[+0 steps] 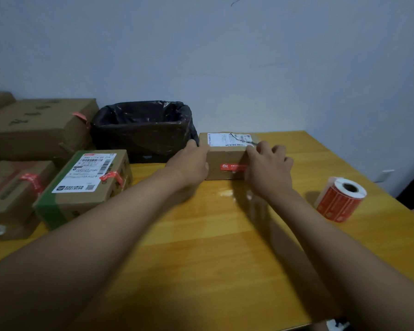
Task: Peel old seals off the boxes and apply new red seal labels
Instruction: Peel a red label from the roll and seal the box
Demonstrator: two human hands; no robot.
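i see a brown cardboard box (225, 163) with a red seal label (232, 167) and white shipping label (227, 139). right of it, a red label roll (339, 200); left, a black-lined bin (144, 130). yellow wooden table (201, 247).

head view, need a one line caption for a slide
Both hands, left hand and right hand, grip a small cardboard box bearing a red seal label, label roll waiting nearby.

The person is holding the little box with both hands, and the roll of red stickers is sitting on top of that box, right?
Not quite. Both hands, left hand and right hand, are on the little box, but the roll of red stickers sits on the table, off to the right. The head view shows it.
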